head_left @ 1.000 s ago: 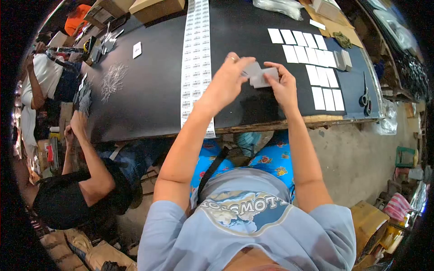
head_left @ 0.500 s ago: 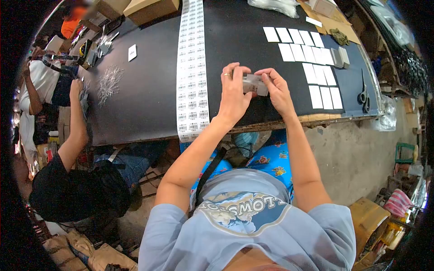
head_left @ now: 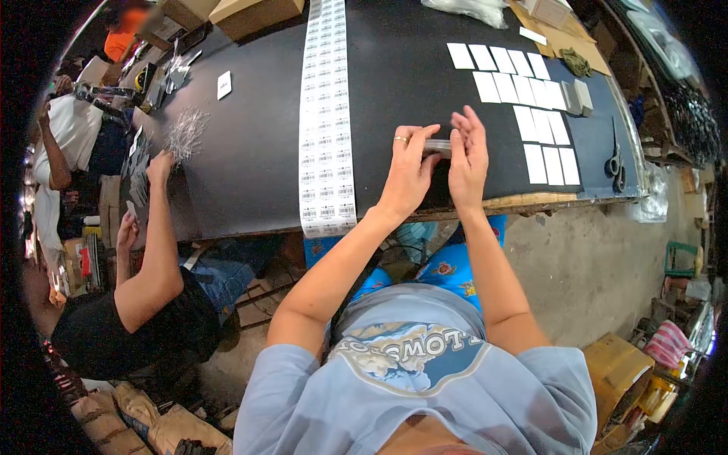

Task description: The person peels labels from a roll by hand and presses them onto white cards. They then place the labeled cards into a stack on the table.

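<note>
My left hand (head_left: 409, 171) has its fingers and thumb closed round a small grey stack (head_left: 437, 145), which looks like thin cards seen edge-on. At the stack's right end is my right hand (head_left: 469, 163), its palm and thumb against it and its other fingers raised and apart. Both hands are over the black table (head_left: 394, 83) near its front edge. A long sheet of barcode labels (head_left: 327, 121) lies to the left of my hands. Rows of white cards (head_left: 540, 165) lie to their right.
Black-handled scissors (head_left: 618, 167) and small grey blocks (head_left: 578, 98) are at the right. A co-worker's arm (head_left: 159, 227) reaches to a pile of thin strings (head_left: 186, 135) at the left. Cardboard boxes (head_left: 254, 15) and a plastic bag (head_left: 470, 9) stand or lie farther back.
The stack has turned from its flat face to its edge. My right hand's fingers have lifted and spread. At the left, the co-worker's hand has moved to the strings, and their other hand now shows.
</note>
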Tool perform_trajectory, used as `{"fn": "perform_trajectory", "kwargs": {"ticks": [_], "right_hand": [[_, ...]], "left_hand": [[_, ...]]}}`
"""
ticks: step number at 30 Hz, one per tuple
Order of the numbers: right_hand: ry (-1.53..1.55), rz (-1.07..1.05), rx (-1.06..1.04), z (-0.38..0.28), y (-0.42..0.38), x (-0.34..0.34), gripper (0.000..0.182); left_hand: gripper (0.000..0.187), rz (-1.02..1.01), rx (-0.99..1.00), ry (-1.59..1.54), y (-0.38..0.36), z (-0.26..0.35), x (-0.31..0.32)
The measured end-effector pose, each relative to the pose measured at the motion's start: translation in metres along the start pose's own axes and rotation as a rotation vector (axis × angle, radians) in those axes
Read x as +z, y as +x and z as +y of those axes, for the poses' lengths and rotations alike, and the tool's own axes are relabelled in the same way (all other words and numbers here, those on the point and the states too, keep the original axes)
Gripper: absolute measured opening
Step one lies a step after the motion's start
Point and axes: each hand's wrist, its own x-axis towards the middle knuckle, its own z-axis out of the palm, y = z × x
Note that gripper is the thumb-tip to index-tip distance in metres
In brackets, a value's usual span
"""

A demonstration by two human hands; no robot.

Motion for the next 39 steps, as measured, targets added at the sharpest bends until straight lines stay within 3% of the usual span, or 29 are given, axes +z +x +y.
{"fn": "perform_trajectory", "kwargs": {"ticks": [2,4,6,7,8,10,12,14,17,20,21,22,24,25,26,27,28,30,32,36,38,39], "right_hand": [[-0.01,-0.008,0.004,-0.004,-0.002,-0.005,0.044],[0.089,-0.198,0.142,-0.019,-0.004,-0.003,0.048],[0.198,-0.188,0.094,-0.014,0.0,-0.011,0.053],[-0.255,-0.159,-0.09,-0.007,0.006,-0.021,0.042],[-0.279,-0.122,-0.06,-0.017,0.01,-0.025,0.04],[-0.099,-0.054,-0.008,-0.013,0.011,-0.032,0.037],[-0.392,-0.114,-0.15,-0.007,0.008,-0.045,0.033],[-0.409,-0.145,-0.091,-0.007,0.005,-0.045,0.028],[-0.532,-0.182,-0.184,-0.003,0.008,-0.04,0.024],[-0.691,-0.179,-0.282,-0.003,0.009,-0.038,0.023],[-0.684,-0.177,-0.285,-0.003,0.01,-0.038,0.022],[-0.696,-0.182,-0.312,-0.001,0.01,-0.039,0.022],[-0.696,-0.194,-0.328,-0.005,0.012,-0.038,0.022],[-0.718,-0.227,-0.313,-0.006,0.011,-0.039,0.022],[-0.685,-0.19,-0.29,-0.005,0.01,-0.037,0.021],[-0.648,-0.146,-0.27,-0.005,0.009,-0.036,0.021],[-0.655,-0.16,-0.263,-0.006,0.008,-0.036,0.021],[-0.614,-0.12,-0.295,-0.009,0.006,-0.037,0.018],[-0.574,-0.124,-0.354,-0.01,0.003,-0.035,0.012],[-0.392,-0.345,-0.223,-0.029,-0.016,-0.012,0.015],[-0.245,-0.499,0.178,-0.049,-0.032,0.009,0.027],[-0.207,-0.577,0.197,-0.049,-0.039,0.017,0.032]], "left_hand": [[0.049,0.002,0.009,-0.009,0.0,0.002,0.002],[0.041,-0.04,0.011,0.012,0.001,-0.001,0.001],[0.034,-0.077,0.058,0.144,0.007,-0.014,-0.004],[0.029,-0.012,0.097,0.171,0.014,-0.009,-0.015],[0.027,-0.002,0.064,0.189,0.024,-0.016,-0.027],[0.03,0.15,-0.049,0.077,0.046,-0.043,-0.059],[0.034,0.28,-0.481,-0.147,0.077,-0.056,-0.115],[0.04,0.542,-0.444,-0.296,0.1,-0.116,-0.164],[0.049,0.96,-0.598,-0.114,0.117,-0.159,-0.233],[0.048,1.034,-0.675,0.11,0.115,-0.224,-0.281],[0.047,1.007,-0.749,0.122,0.115,-0.216,-0.286],[0.046,0.928,-0.73,0.306,0.111,-0.248,-0.3],[0.057,0.707,-0.881,0.451,0.102,-0.204,-0.294],[0.067,0.833,-0.864,0.673,0.099,-0.179,-0.276],[0.072,0.783,-0.807,0.741,0.09,-0.16,-0.27],[0.061,0.761,-0.678,0.834,0.083,-0.159,-0.268],[0.061,0.758,-0.695,0.833,0.074,-0.149,-0.265],[0.044,0.533,-0.373,0.522,0.047,-0.12,-0.257],[0.036,0.383,-0.405,0.313,0.014,-0.059,-0.238],[0.033,-0.355,-0.966,0.093,-0.056,0.011,-0.246],[0.035,-0.695,-1.074,0.206,-0.085,0.023,-0.246],[0.038,-0.594,-0.951,0.173,-0.113,0.008,-0.239]]}}
